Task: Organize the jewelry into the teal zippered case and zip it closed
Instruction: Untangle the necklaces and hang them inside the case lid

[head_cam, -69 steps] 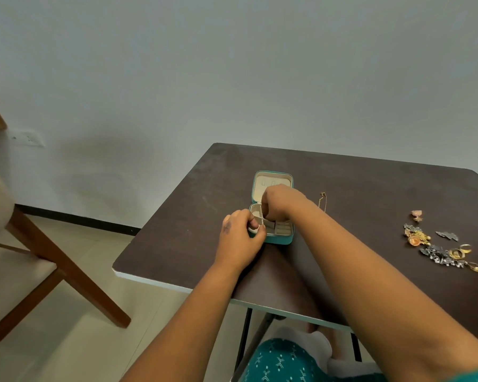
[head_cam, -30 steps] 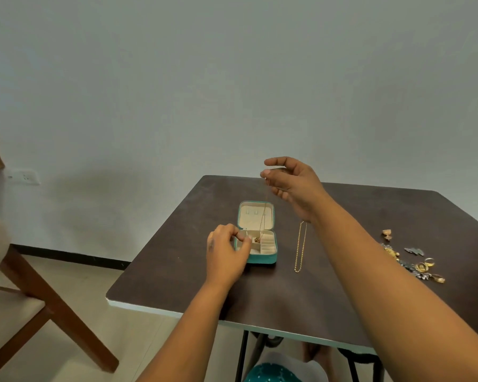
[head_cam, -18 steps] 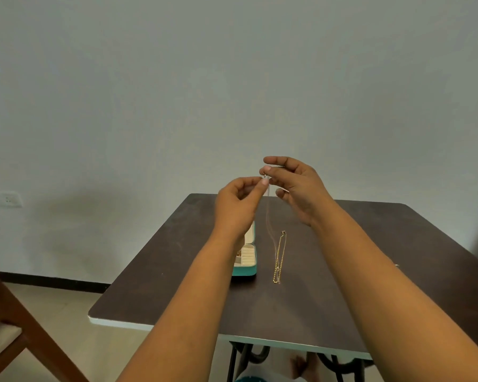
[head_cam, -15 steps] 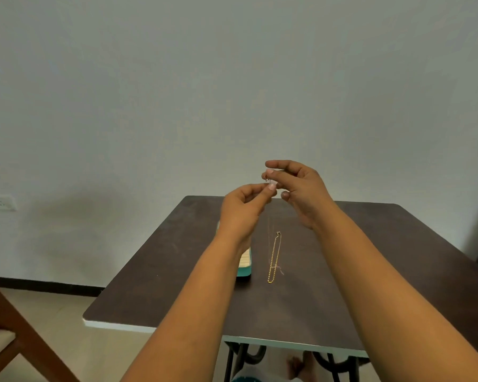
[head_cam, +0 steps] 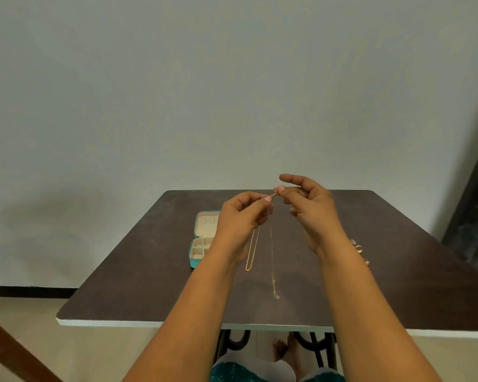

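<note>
The teal zippered case (head_cam: pixel 198 250) lies open on the dark table (head_cam: pixel 138 282), its cream compartments showing, partly hidden by my left wrist. Both hands are raised above the table. My left hand (head_cam: pixel 243 216) and my right hand (head_cam: pixel 309 205) pinch the top of a thin gold chain (head_cam: pixel 272 260), their fingertips meeting at its clasp. The chain hangs down from them over the table. A second, beaded gold chain (head_cam: pixel 251 253) lies flat on the table just right of the case.
A small pile of rings and earrings (head_cam: pixel 359 250) peeks out beyond my right forearm. A wooden chair leg (head_cam: pixel 11 351) shows at the lower left. A dark panel (head_cam: pixel 475 216) leans at the right wall. The table's white front edge (head_cam: pixel 108 323) faces me.
My right hand drew the thin chain out of the case and lifted it. My left hand left the case and came up to pinch the chain's top end too. The view tilted upward.
</note>
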